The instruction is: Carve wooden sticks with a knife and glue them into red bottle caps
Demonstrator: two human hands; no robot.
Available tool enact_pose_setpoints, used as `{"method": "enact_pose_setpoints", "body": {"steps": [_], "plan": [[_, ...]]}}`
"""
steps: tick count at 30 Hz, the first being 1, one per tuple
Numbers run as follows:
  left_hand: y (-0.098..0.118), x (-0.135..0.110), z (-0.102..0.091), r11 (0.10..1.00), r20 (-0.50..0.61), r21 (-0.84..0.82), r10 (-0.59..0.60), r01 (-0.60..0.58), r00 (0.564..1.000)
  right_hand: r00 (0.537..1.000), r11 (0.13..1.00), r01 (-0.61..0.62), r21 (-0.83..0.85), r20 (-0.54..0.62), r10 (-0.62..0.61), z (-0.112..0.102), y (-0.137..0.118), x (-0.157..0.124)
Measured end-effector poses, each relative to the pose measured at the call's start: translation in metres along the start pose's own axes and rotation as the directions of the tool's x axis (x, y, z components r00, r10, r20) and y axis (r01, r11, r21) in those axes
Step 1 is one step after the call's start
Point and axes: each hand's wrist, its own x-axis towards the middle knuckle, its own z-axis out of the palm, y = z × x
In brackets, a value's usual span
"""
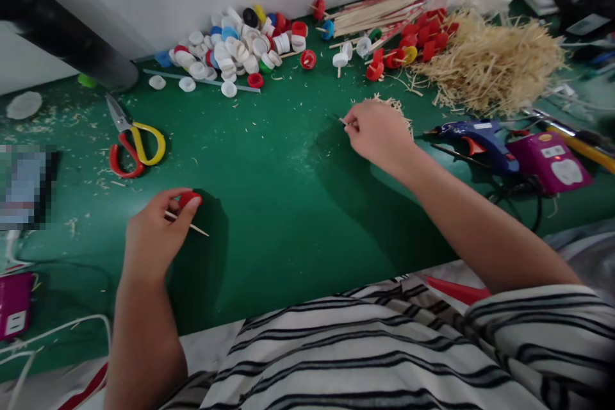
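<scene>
Between the thumb and fingers of my left hand is a red bottle cap, with a pale pointed wooden stick sticking out below it. My right hand is farther forward over the green table, its fingers closed in a pinch. A small greyish tip shows at those fingertips, too little of it to name. Behind the right hand lies a small heap of straw shavings, partly hidden by it. To its right lies a blue glue gun with an orange trigger.
Scissors with red and yellow handles lie at left, near a blurred phone. Along the wall are piled bottle caps, wooden sticks, red caps and a straw heap. A purple power socket sits right.
</scene>
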Motion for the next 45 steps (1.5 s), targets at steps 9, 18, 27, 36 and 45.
{"method": "enact_pose_setpoints", "body": {"steps": [9, 18, 27, 36, 45], "plan": [[-0.003, 0.000, 0.000, 0.999, -0.094, -0.033, -0.029, 0.026, 0.995, 0.983, 0.983, -0.179, 0.048, -0.042, 0.181, -0.028, 0.026, 0.008], [0.007, -0.009, 0.005, 0.990, -0.469, 0.003, 0.125, -0.140, 0.874, 0.923, 0.957, -0.029, 0.288, -0.360, 0.136, -0.082, 0.023, -0.030], [0.113, 0.008, 0.029, 0.737, -0.353, -0.019, 0.627, -0.675, 0.694, 0.963, 0.909, 0.101, 0.405, -0.270, 0.013, -0.054, 0.013, -0.036], [0.209, 0.086, 0.090, 0.524, -0.394, -0.136, 0.750, -0.841, 0.531, 0.930, 0.854, 0.358, 0.376, -0.070, -0.360, -0.020, -0.004, -0.045], [0.209, 0.097, 0.099, 0.434, -0.371, -0.204, 0.795, -0.877, 0.480, 0.936, 0.883, 0.337, 0.327, -0.011, -0.353, -0.013, 0.001, -0.045]]}}
